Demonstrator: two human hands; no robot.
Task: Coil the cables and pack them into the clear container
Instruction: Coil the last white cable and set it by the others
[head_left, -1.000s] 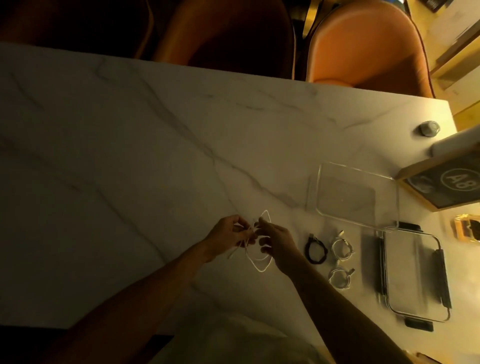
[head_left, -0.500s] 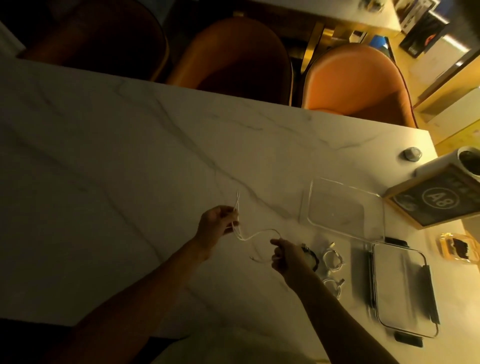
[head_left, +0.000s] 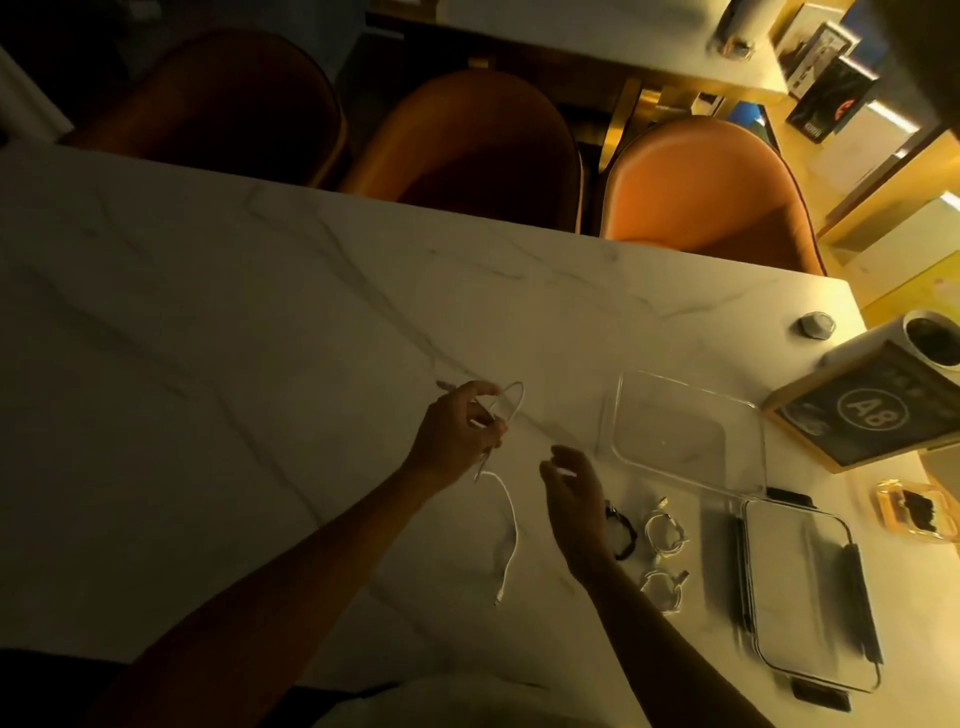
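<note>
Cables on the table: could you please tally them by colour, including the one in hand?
White cables: 3, namely the loose white cable held by the left hand, and two coiled white cables.
Black cables: 1, the coiled black cable.
Total: 4.

We sit at a white marble-veined table (head_left: 260, 312) in dim, warm yellow light. Across it we see three orange chairs (head_left: 711, 187), the left ones in shadow.
</note>
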